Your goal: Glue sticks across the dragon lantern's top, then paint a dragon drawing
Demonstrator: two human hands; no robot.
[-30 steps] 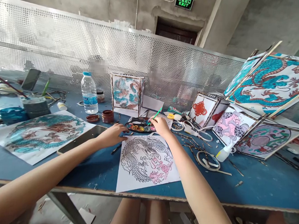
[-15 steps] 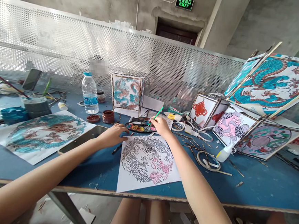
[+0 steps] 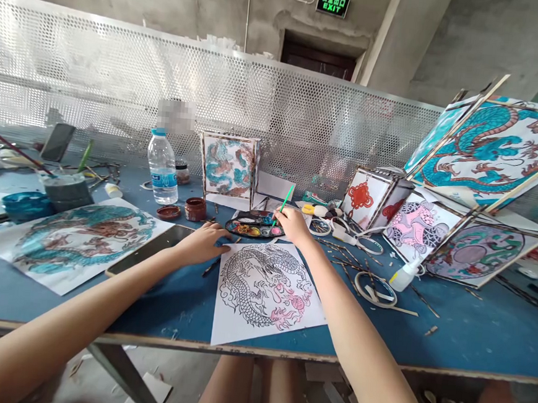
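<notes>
My right hand (image 3: 292, 224) pinches a green paintbrush (image 3: 286, 198), its lower end over the paint palette (image 3: 243, 230), which has yellow, pink and dark paints in it. With its fingers spread, my left hand (image 3: 205, 242) rests beside the palette's left end, close to the upper left corner of a dragon drawing (image 3: 262, 288). That sheet lies flat in front of me, outlined in black with pink on its lower right part. A dark phone (image 3: 153, 251) lies partly under my left forearm.
A painted teal dragon sheet (image 3: 89, 237) lies left. Behind stand a water bottle (image 3: 163, 168), a brown paint jar (image 3: 196, 209) and a small lantern (image 3: 229, 167). To the right are tape rolls (image 3: 376, 289), a glue bottle (image 3: 403, 275), thin sticks and larger painted lanterns (image 3: 497, 145).
The brush in my right hand has shifted slightly, its lower end now over the palette's right part. My left hand has hardly moved.
</notes>
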